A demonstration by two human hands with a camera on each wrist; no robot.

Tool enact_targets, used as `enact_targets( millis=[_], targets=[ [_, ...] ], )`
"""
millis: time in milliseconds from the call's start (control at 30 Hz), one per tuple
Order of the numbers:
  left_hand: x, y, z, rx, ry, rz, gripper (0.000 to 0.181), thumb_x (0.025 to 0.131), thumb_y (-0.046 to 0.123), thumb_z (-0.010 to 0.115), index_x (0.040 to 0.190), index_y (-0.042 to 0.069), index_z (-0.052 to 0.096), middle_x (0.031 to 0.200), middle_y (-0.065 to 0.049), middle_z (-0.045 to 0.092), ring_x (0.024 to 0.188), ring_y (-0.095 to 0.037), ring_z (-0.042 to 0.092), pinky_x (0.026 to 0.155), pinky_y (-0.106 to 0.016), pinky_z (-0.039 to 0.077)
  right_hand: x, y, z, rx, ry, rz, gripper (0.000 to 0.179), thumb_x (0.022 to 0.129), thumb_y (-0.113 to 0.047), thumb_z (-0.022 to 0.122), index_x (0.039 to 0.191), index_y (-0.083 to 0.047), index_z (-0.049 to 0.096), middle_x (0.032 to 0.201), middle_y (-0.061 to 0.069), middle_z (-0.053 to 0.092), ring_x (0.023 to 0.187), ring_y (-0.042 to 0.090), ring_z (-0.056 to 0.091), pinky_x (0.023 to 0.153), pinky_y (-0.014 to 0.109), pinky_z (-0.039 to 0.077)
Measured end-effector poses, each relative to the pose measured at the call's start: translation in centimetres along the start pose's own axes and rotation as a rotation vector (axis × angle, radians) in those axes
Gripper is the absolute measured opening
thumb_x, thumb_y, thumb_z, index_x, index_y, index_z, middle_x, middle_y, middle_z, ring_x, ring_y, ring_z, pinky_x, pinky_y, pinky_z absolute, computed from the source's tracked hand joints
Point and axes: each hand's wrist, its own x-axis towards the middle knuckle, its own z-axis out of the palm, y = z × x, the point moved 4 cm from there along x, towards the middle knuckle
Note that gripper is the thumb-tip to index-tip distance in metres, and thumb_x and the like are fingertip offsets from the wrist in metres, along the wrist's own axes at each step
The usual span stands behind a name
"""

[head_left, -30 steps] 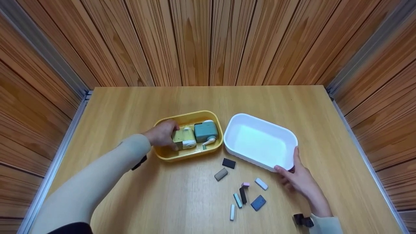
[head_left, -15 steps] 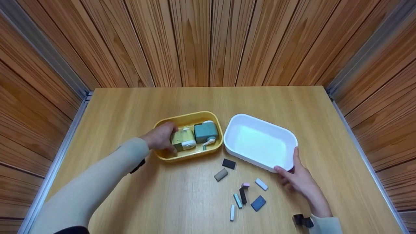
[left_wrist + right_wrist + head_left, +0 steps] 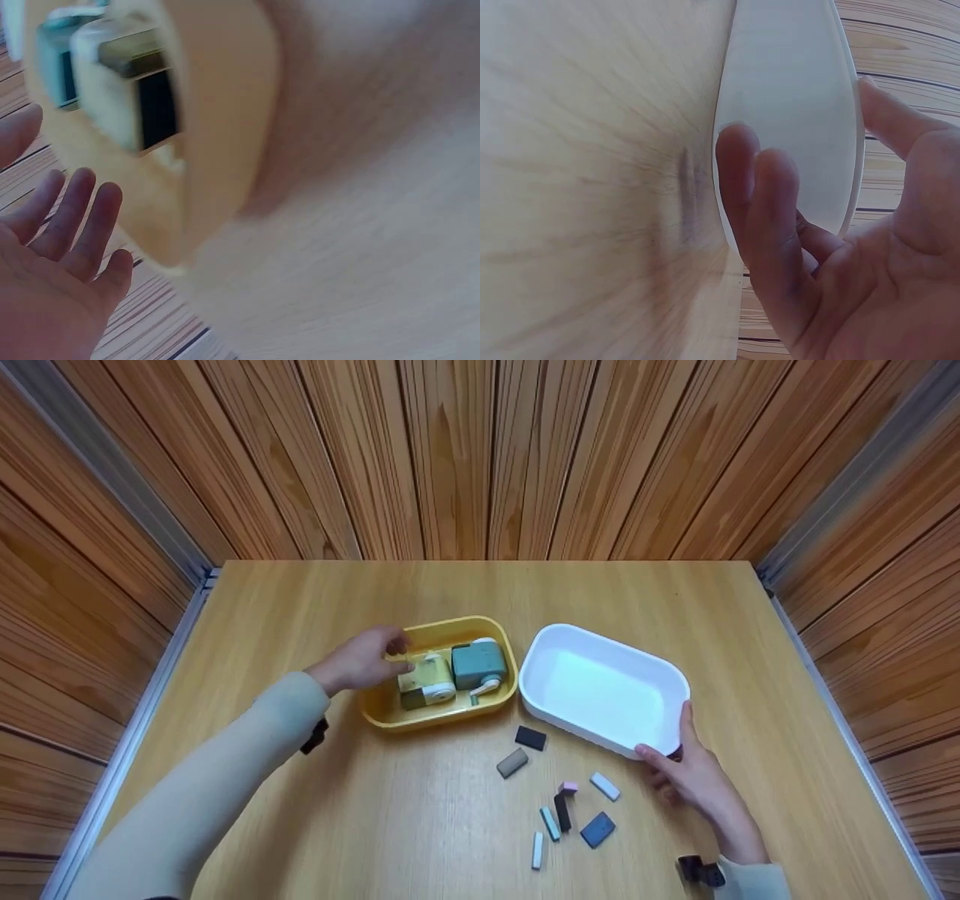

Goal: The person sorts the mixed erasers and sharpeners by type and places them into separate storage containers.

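Observation:
My left hand (image 3: 362, 658) hovers over the left end of the yellow tray (image 3: 386, 726), fingers apart and holding nothing. In that tray lie a pale yellow pencil sharpener (image 3: 424, 675) and a teal pencil sharpener (image 3: 478, 662) with a white crank, side by side. The left wrist view shows the left hand's (image 3: 60, 255) spread fingers apart from the yellow sharpener (image 3: 112, 97). With my right hand (image 3: 694, 776) I hold the near right corner of the white tray (image 3: 600, 690). In the right wrist view, the right hand's (image 3: 855, 255) fingers lie around the white tray's wall (image 3: 795, 97).
Several small blocks, perhaps erasers, lie in front of the trays, among them a black one (image 3: 531, 738), a grey-brown one (image 3: 512, 763), a dark blue one (image 3: 598, 830) and a white one (image 3: 604, 786). Wooden panels (image 3: 480, 457) enclose the table (image 3: 300, 600).
My left hand has let go of the yellow pencil sharpener and drawn back up and left, leaving it in the yellow tray. The right hand stays at the white tray.

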Motion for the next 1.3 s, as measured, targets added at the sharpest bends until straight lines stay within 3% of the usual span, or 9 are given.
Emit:
enact_targets(
  millis=[200,367,633,1000,1167,1300],
  targets=[
    [-1.2,1.0,-0.7,-0.059,0.05,0.074,0.027,0.097,0.026,0.067,0.12,0.014,0.061,0.114,-0.006,0.061,0.104,-0.024,0.056,0.093,-0.042,0.048,0.0,-0.1,0.0,-0.007,0.004,-0.006,0.117,0.088,-0.059,0.066,0.151,-0.034,-0.029,0.092,0.014,0.062,0.075,0.025,0.063,0.059,0.037,0.052],
    [-2.4,0.9,-1.0,-0.106,0.108,0.133,0.023,0.097,0.023,0.067,0.117,0.013,0.063,0.108,-0.004,0.064,0.101,-0.023,0.058,0.089,-0.041,0.048,0.1,-0.2,0.1,-0.016,0.001,-0.014,0.115,0.089,-0.058,0.066,0.151,-0.033,-0.028,0.09,0.013,0.062,0.075,0.025,0.062,0.059,0.036,0.052],
    [-5.2,-1.6,-1.6,-0.215,0.227,0.115,0.026,0.098,0.023,0.065,0.12,0.011,0.063,0.112,-0.005,0.066,0.107,-0.024,0.059,0.092,-0.045,0.047,0.2,-0.1,0.5,-0.008,-0.009,-0.012,0.115,0.09,-0.057,0.066,0.151,-0.033,-0.029,0.089,0.013,0.063,0.074,0.025,0.062,0.059,0.036,0.052],
    [-8.9,-5.1,-0.1,-0.335,0.374,0.083,0.037,0.1,0.031,0.062,0.13,0.009,0.061,0.115,-0.006,0.068,0.111,-0.022,0.061,0.095,-0.046,0.048,0.5,0.0,0.4,-0.011,-0.02,0.029,0.12,0.086,-0.063,0.066,0.15,-0.032,-0.031,0.089,0.013,0.063,0.075,0.024,0.063,0.061,0.035,0.052],
    [-9.6,-5.6,0.7,-0.312,0.461,0.079,0.031,0.1,0.022,0.061,0.129,0.009,0.062,0.112,-0.006,0.069,0.108,-0.022,0.061,0.096,-0.045,0.047,0.3,-0.1,0.1,-0.012,-0.007,0.01,0.117,0.088,-0.06,0.066,0.15,-0.033,-0.03,0.09,0.013,0.064,0.076,0.025,0.064,0.059,0.035,0.052],
    [-9.9,-5.8,1.3,-0.262,0.545,0.05,0.029,0.099,0.016,0.062,0.127,0.008,0.063,0.105,-0.007,0.069,0.096,-0.022,0.061,0.089,-0.043,0.047,0.1,0.0,0.0,-0.005,0.009,-0.018,0.115,0.09,-0.055,0.066,0.152,-0.032,-0.027,0.091,0.014,0.064,0.076,0.025,0.064,0.059,0.036,0.052]
  ],
)
